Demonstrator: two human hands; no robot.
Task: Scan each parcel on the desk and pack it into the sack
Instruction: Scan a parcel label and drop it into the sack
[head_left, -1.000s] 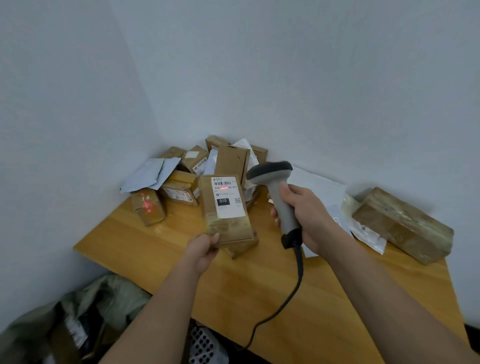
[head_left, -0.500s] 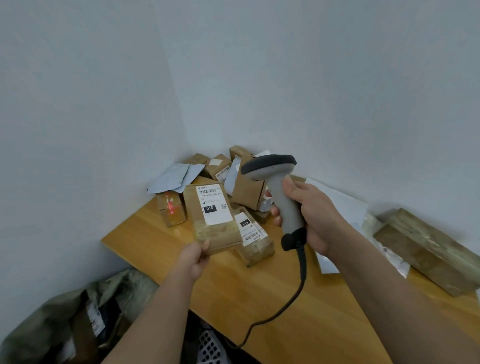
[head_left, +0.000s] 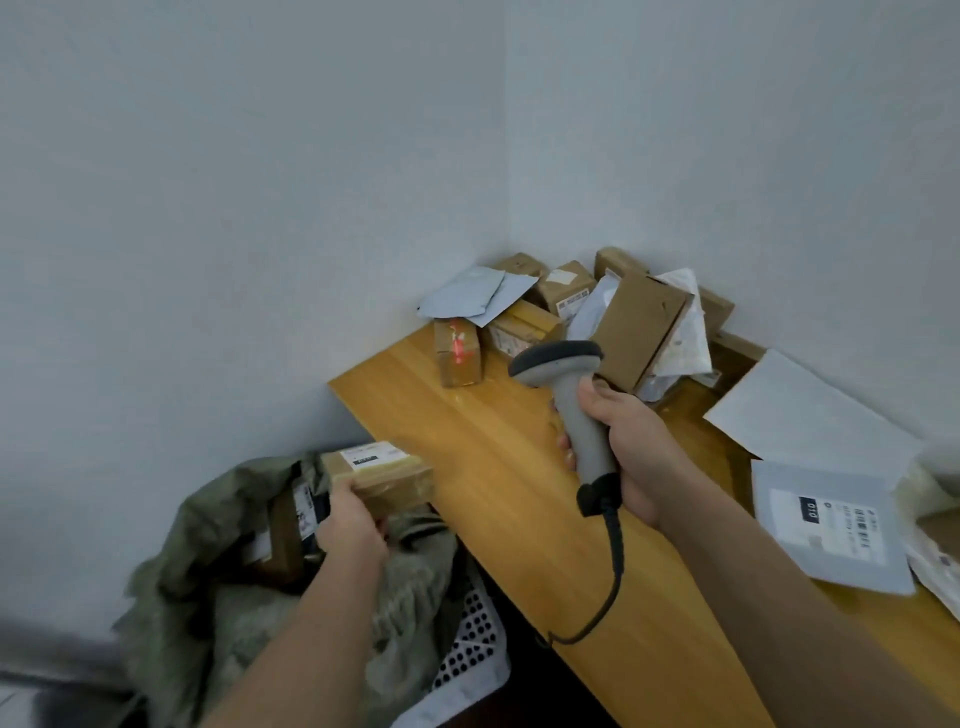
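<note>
My left hand (head_left: 349, 525) grips a brown cardboard parcel (head_left: 379, 470) with a white label, held over the open mouth of the green sack (head_left: 218, 587) on the floor left of the desk. Other parcels lie inside the sack (head_left: 291, 525). My right hand (head_left: 631, 452) holds the grey barcode scanner (head_left: 571, 395) upright above the wooden desk (head_left: 493, 467), its black cable hanging down. A pile of cardboard parcels (head_left: 639, 332) and grey mailers sits in the far corner of the desk.
A grey mailer with a label (head_left: 826, 525) and a white envelope (head_left: 810, 410) lie on the desk's right side. A white perforated basket (head_left: 467, 644) stands under the desk edge beside the sack. Walls close in at left and behind.
My left hand carried the labelled parcel off the desk, down and left to the sack's mouth. The view swung left and down. The scanner stays in my right hand.
</note>
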